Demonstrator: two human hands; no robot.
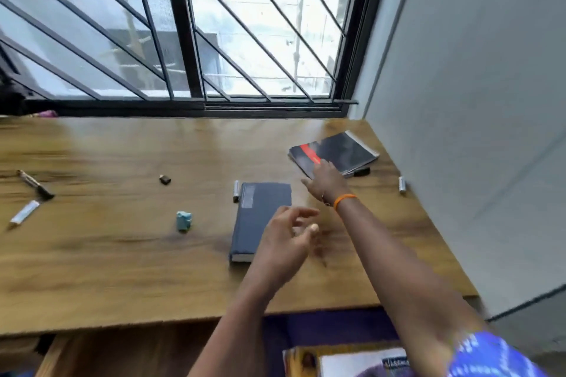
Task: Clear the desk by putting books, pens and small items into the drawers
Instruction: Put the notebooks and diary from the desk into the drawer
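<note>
A dark blue book [258, 208] lies in the middle of the wooden desk [122, 254]. A black book with a red stripe [340, 150] lies at the far right. My right hand [326, 182] reaches out to its near edge, fingers on the cover; the grip is blurred. My left hand [288, 236] hovers over the blue book's right side, fingers loosely spread, holding nothing. A silver pen cap or battery [236, 191] lies by the blue book's far left corner. Another silver one [402, 184] lies by the wall.
A light blue eraser [184, 220], a small dark item [165, 179], a dark marker [35, 184] and a white tube [24, 213] lie on the desk's left half. Books [346, 361] sit below the desk's front edge. A barred window runs behind; a grey wall closes the right.
</note>
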